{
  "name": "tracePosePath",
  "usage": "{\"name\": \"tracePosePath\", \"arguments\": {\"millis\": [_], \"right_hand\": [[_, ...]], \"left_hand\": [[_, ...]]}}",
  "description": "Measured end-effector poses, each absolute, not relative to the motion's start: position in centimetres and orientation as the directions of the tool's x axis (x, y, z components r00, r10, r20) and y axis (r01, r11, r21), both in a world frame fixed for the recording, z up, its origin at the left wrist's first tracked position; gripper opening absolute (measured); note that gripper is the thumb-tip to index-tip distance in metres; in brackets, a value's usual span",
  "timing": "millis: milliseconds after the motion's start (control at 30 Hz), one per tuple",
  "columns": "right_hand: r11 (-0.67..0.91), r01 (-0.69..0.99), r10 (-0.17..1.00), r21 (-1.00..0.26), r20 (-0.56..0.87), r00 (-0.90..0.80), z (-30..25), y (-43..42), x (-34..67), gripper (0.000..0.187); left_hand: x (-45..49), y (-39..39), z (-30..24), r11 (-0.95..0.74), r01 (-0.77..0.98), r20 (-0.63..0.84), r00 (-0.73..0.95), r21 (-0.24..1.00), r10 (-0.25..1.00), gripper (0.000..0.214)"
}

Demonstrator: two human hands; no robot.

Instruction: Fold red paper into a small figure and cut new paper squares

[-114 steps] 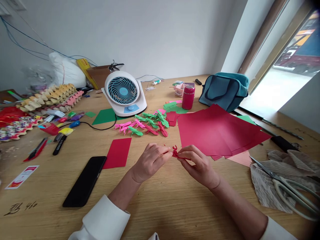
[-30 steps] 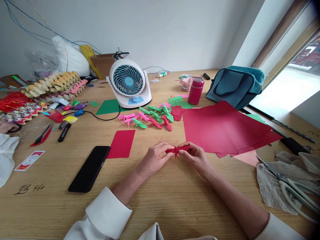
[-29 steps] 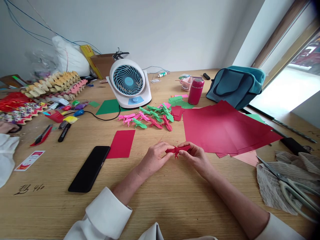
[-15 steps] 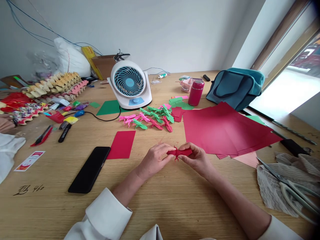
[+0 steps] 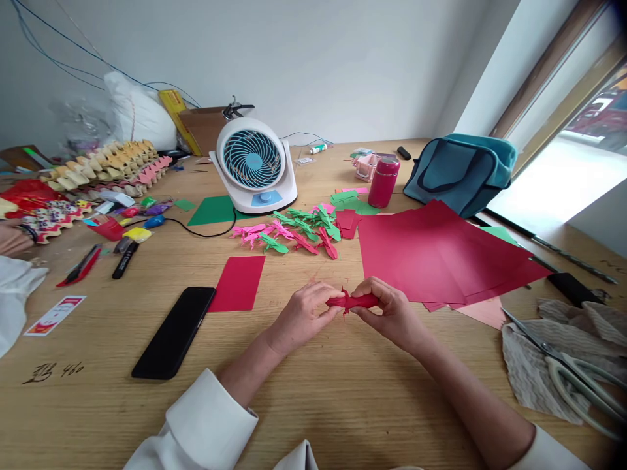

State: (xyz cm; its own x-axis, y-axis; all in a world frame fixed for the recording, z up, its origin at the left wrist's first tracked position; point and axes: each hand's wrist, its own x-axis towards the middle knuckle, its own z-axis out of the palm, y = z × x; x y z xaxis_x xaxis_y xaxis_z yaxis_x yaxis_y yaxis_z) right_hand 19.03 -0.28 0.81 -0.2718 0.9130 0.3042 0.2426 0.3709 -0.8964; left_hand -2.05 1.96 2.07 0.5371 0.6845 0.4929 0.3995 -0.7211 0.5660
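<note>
Between my two hands is a small red folded paper figure [image 5: 360, 301] with thin cut legs sticking out near its middle. My left hand [image 5: 309, 313] pinches its left end between thumb and fingers. With thumb and fingertips, my right hand [image 5: 385, 307] grips the right part. Beyond them lies a group of similar folded figures in green [image 5: 304, 226], pink [image 5: 252, 232] and red [image 5: 327, 243]. A red paper rectangle [image 5: 240, 282] lies left of my hands, beside a black phone [image 5: 175, 333]. Large red sheets [image 5: 441, 254] spread out to the right.
Behind the figures stand a white fan [image 5: 255, 163] and a red flask [image 5: 384, 183]. A teal bag [image 5: 460, 173] is at the back right. Scissors [image 5: 563, 359] rest on a cloth at right. A cutter [image 5: 81, 266] and marker [image 5: 125, 260] lie left, near another person's sleeve [image 5: 17, 297].
The red paper figure has turned slightly in my fingers, its body now looking rounder and narrower. Both hands keep their grip in nearly the same place.
</note>
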Motion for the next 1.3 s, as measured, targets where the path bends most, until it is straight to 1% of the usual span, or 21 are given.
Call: {"name": "tracePosePath", "arguments": {"millis": [100, 200, 433, 867, 1100, 1300], "right_hand": [[0.472, 0.367, 0.877, -0.802, 0.383, -0.29, 0.9, -0.32, 18.99, 0.006], [0.508, 0.406, 0.859, -0.76, 0.407, -0.311, 0.72, -0.29, 18.94, 0.012], [0.502, 0.374, 0.858, -0.78, 0.394, -0.331, 0.66, -0.24, 18.91, 0.014], [0.562, 0.374, 0.826, -0.738, 0.475, -0.303, 0.41, -0.34, 18.56, 0.009], [0.573, 0.386, 0.82, -0.723, 0.498, -0.282, 0.17, -0.41, 18.41, 0.011], [0.539, 0.411, 0.842, -0.735, 0.473, -0.258, 0.12, -0.47, 18.13, 0.01]], "left_hand": [[-2.05, 1.98, 1.92, -0.717, 0.403, 0.485, 0.539, 0.569, 0.689, 0.017], [-2.11, 2.07, 1.62, -0.715, 0.397, 0.489, 0.533, 0.576, 0.69, 0.018], [-2.05, 2.04, 1.31, -0.718, 0.383, 0.505, 0.522, 0.581, 0.687, 0.022], [-1.89, 1.98, 1.49, -0.695, 0.363, 0.497, 0.503, 0.62, 0.707, 0.023], [-2.02, 1.91, 1.93, -0.71, 0.385, 0.492, 0.526, 0.59, 0.694, 0.021], [-1.87, 1.85, 2.05, -0.727, 0.448, 0.499, 0.532, 0.521, 0.684, 0.017]]}}
